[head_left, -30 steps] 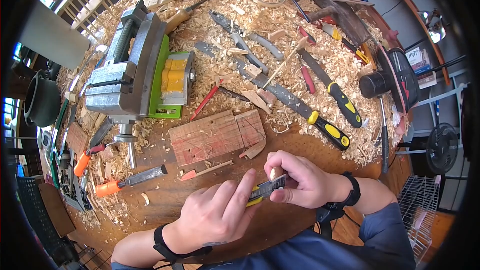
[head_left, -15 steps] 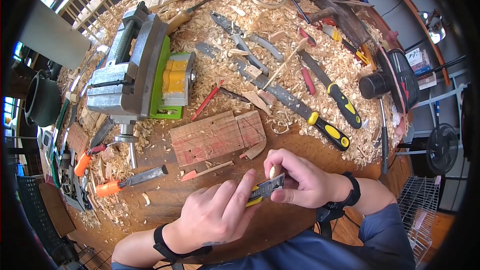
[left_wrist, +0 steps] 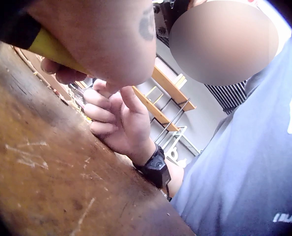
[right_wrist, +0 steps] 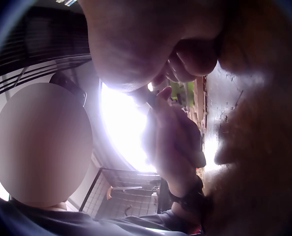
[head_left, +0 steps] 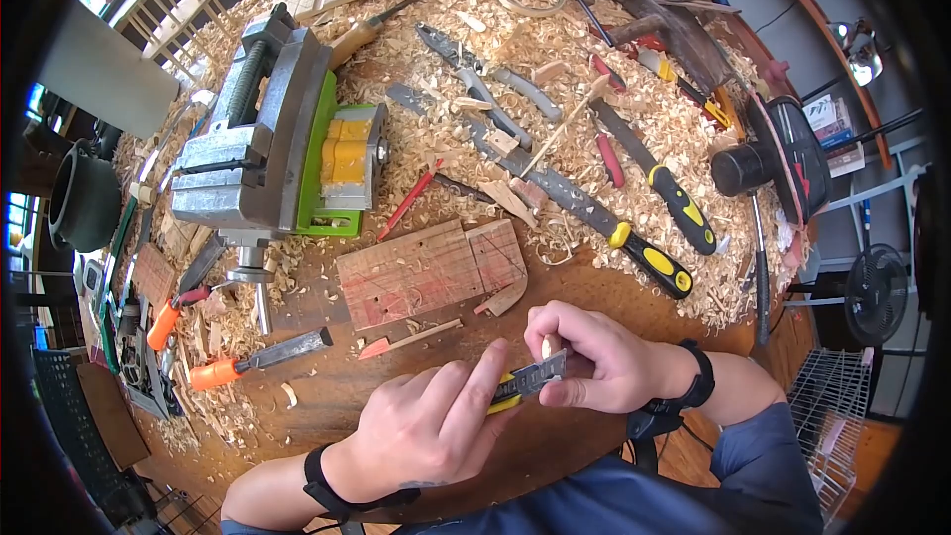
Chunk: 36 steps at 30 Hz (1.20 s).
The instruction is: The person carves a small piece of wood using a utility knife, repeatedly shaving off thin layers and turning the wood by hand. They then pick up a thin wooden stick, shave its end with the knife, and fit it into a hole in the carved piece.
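The left hand [head_left: 426,418] has its fingers wrapped round a yellow-and-black utility knife [head_left: 527,382], its blade pointing toward the right hand [head_left: 606,365]. That hand pinches a small pale piece of wood [head_left: 548,344] in its curled fingers, right by the blade; whether the edge touches it, I cannot tell. Both hands are above the near side of the wooden workbench [head_left: 342,426]. Just beyond lies a reddish board [head_left: 411,275], with an orange-handled chisel [head_left: 265,357] to its left. Farther out, a metal vise [head_left: 213,193] and yellow-and-black-handled file [head_left: 580,200] sit among wood shavings [head_left: 728,282].
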{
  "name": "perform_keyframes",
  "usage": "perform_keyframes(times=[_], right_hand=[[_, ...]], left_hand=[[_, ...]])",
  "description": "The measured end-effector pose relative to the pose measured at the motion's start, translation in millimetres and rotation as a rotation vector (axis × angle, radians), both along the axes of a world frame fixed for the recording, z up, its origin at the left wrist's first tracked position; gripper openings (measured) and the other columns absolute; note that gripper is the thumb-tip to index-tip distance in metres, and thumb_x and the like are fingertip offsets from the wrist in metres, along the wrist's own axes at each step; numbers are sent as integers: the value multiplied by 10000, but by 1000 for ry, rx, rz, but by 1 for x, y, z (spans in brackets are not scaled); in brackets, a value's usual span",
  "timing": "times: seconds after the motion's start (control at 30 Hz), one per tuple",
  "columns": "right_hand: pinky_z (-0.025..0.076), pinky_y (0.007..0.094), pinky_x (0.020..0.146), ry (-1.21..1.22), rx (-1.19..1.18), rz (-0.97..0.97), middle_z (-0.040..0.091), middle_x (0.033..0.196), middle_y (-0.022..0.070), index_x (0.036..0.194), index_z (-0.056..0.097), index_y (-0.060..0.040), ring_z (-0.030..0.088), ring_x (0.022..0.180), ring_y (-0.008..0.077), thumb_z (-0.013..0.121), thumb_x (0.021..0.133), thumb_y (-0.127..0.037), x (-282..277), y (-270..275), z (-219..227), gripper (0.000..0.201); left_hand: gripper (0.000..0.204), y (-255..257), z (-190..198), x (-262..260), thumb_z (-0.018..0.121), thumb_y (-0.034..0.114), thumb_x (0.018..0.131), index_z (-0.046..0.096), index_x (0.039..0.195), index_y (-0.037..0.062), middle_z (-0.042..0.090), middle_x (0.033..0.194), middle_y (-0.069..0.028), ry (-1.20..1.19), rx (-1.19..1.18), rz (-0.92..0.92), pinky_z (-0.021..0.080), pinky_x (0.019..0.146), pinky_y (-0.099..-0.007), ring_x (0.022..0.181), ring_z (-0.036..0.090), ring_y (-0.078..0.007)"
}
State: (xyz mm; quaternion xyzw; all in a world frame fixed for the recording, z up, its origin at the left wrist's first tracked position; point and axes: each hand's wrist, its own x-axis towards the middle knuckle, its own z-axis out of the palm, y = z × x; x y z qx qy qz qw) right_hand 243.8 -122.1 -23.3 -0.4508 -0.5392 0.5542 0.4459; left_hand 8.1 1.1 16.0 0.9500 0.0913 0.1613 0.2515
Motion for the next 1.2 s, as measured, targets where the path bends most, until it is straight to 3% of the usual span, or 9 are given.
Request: perform_keyframes(times=[0.1, 0.2, 0.33, 0.4, 0.53, 0.6, 0.93, 1.0, 1.2], right_hand=[[377, 258, 603, -11, 15, 5, 503, 888, -18, 1256, 521, -52, 443, 691, 53, 799, 1040, -322, 1, 3, 6, 443], [354, 285, 668, 58, -138, 7, 440, 923, -6, 1191, 522, -70, 423, 762, 104, 830, 1001, -404, 1, 2, 13, 493], [354, 289, 664, 37, -88, 16, 445, 910, -4, 1182, 521, -69, 425, 749, 111, 822, 1005, -411, 2, 3, 11, 489], [386, 281, 626, -39, 23, 43, 488, 872, -2, 1223, 532, -50, 449, 701, 90, 798, 1037, -347, 4, 3, 7, 440], [388, 297, 629, -79, 46, 51, 481, 852, 14, 1201, 536, -49, 454, 694, 111, 792, 1037, -364, 5, 4, 8, 438], [388, 314, 628, -76, 37, 52, 479, 840, 23, 1186, 540, -50, 457, 689, 130, 790, 1037, -374, 5, 3, 8, 435], [415, 280, 665, -6, 84, -19, 514, 928, 19, 1266, 530, -53, 474, 747, 105, 786, 1043, -364, -1, 3, 4, 460], [390, 286, 686, 43, -55, -2, 462, 983, 15, 1219, 525, -66, 465, 797, 115, 802, 1021, -410, 0, 3, 11, 484], [411, 270, 638, -69, 42, 36, 521, 923, 8, 1275, 525, -45, 485, 716, 88, 787, 1046, -348, 4, 3, 5, 461]], left_hand=[[624, 2, -7, 2, 826, 197, 854, 655, 1368, -113, 609, 800, -43, -78, 60, -16, 486, 479, -294, 588, 633, -134], [616, 1, -10, 2, 822, 195, 856, 658, 1365, -112, 611, 803, -44, -92, 47, -18, 488, 482, -294, 590, 635, -135], [614, 1, -7, 2, 819, 195, 860, 658, 1367, -111, 604, 799, -41, -94, 43, -22, 488, 485, -294, 589, 633, -136], [682, 0, -1, 0, 866, 208, 854, 633, 1404, -121, 687, 872, -120, 10, -6, -37, 552, 556, -347, 651, 687, -229], [690, 1, -2, 0, 863, 211, 858, 627, 1414, -121, 687, 873, -121, 19, -7, -46, 552, 555, -347, 653, 688, -229], [623, 2, -7, 2, 815, 197, 857, 654, 1373, -114, 593, 793, -39, -75, 31, -42, 496, 496, -301, 599, 639, -147], [636, 2, -6, 2, 818, 191, 850, 645, 1376, -122, 608, 810, -53, -73, 27, -44, 505, 503, -302, 607, 646, -153], [642, 2, -8, 2, 820, 193, 848, 644, 1379, -121, 607, 810, -53, -82, 31, -35, 505, 502, -302, 606, 645, -152], [643, 3, -7, 2, 823, 195, 847, 646, 1380, -119, 607, 807, -52, -79, 46, -29, 504, 501, -302, 602, 641, -150]])
